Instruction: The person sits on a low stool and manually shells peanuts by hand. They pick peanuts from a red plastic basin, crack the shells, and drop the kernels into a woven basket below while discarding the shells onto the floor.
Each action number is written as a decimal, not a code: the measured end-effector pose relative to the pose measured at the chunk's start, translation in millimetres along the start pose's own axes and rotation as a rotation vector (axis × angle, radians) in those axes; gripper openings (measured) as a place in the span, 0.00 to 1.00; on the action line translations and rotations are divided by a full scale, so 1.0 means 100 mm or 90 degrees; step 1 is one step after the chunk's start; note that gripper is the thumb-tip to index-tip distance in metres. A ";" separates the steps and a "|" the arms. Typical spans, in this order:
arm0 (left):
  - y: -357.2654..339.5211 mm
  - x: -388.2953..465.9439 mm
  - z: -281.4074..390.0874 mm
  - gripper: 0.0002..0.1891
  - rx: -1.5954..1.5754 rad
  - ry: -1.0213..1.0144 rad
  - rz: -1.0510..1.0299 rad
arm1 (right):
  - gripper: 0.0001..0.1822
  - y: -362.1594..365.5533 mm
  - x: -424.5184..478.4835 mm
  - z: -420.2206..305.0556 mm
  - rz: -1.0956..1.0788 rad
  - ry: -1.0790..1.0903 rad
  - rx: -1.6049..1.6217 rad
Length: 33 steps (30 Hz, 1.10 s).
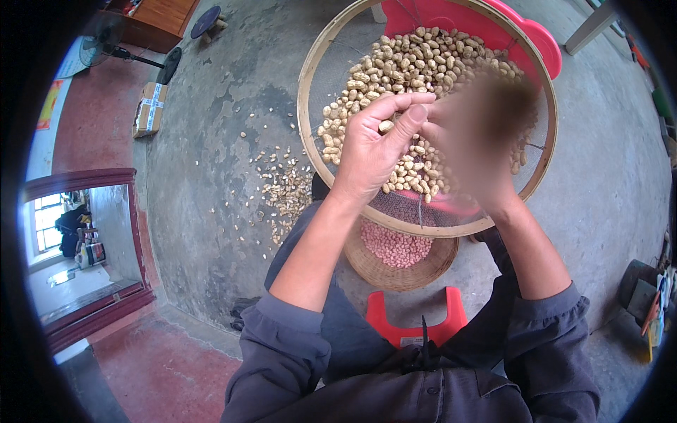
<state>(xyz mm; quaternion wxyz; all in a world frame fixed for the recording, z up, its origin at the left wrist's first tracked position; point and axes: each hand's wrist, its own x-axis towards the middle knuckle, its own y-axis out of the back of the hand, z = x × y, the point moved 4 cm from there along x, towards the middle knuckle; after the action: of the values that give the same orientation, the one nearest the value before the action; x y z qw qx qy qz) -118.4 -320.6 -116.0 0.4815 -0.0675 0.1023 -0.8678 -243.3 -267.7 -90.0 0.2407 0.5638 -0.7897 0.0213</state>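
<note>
Above the peanut heap, my left hand (370,140) is curled with thumb and forefinger drawn together. An unshelled peanut (386,126) shows in the hollow between them. My right hand (470,143) meets the left at the fingertips; a blur covers most of it, and anything pinched there is hidden. Beneath both hands lies a round wood-rimmed mesh sieve (305,100) bearing many unshelled peanuts (418,58). The sieve sits over a pink-red plastic basin (545,47). Partly under its near rim stands a woven basket (402,283) with shelled pink peanut kernels (396,248).
Broken peanut shells (288,190) litter the concrete floor (211,158) on the left. A red plastic stool (391,333) is between my legs. Farther left are a cardboard box (150,110), a standing fan (132,55), a small round stool (205,22) and a framed mirror (129,177).
</note>
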 end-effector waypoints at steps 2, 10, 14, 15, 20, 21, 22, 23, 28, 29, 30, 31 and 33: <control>0.04 0.01 -0.03 0.16 -0.044 0.032 0.005 | 0.07 -0.01 -0.02 0.03 -0.029 -0.009 0.038; 0.04 0.02 -0.01 0.17 -0.204 0.092 0.014 | 0.10 -0.06 -0.02 0.12 -0.023 -0.117 0.277; 0.11 0.02 -0.04 0.18 -0.237 0.120 0.033 | 0.11 -0.05 0.01 0.09 -0.042 -0.112 0.197; 0.10 0.02 -0.04 0.18 -0.226 0.128 0.028 | 0.11 -0.03 0.02 0.09 -0.050 -0.080 0.143; 0.17 0.03 -0.07 0.16 -0.162 0.148 0.031 | 0.10 0.00 0.04 0.04 -0.088 0.022 -0.015; 0.22 0.03 -0.10 0.15 -0.162 0.153 0.056 | 0.10 -0.01 0.02 -0.01 -0.108 0.030 -0.015; 0.29 0.03 -0.13 0.14 -0.163 0.158 0.082 | 0.10 -0.05 -0.03 0.00 -0.165 0.022 -0.011; 0.35 0.03 -0.15 0.14 -0.164 0.163 0.108 | 0.09 -0.08 -0.08 0.00 -0.222 0.012 -0.007; 0.50 0.06 -0.19 0.13 -0.206 0.164 0.137 | 0.07 -0.36 -0.55 -0.13 -0.459 0.021 0.065; 0.51 0.04 -0.19 0.13 -0.199 0.165 0.139 | 0.07 -0.42 -0.65 -0.18 -0.518 0.062 0.055; 0.51 0.05 -0.19 0.13 -0.194 0.168 0.137 | 0.06 -0.51 -0.77 -0.19 -0.560 0.086 0.010; 0.50 0.05 -0.18 0.13 -0.189 0.169 0.132 | 0.04 -0.60 -0.90 -0.17 -0.578 0.116 -0.049; 0.48 0.04 -0.18 0.13 -0.183 0.172 0.123 | 0.04 -0.70 -1.09 -0.13 -0.593 0.125 -0.086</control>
<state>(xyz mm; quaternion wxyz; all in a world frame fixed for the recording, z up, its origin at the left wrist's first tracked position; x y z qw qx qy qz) -84.7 -347.0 -144.9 0.5301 -0.0087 0.2945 -0.7951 -148.9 -193.0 -139.1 0.3342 0.8359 -0.4266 -0.0873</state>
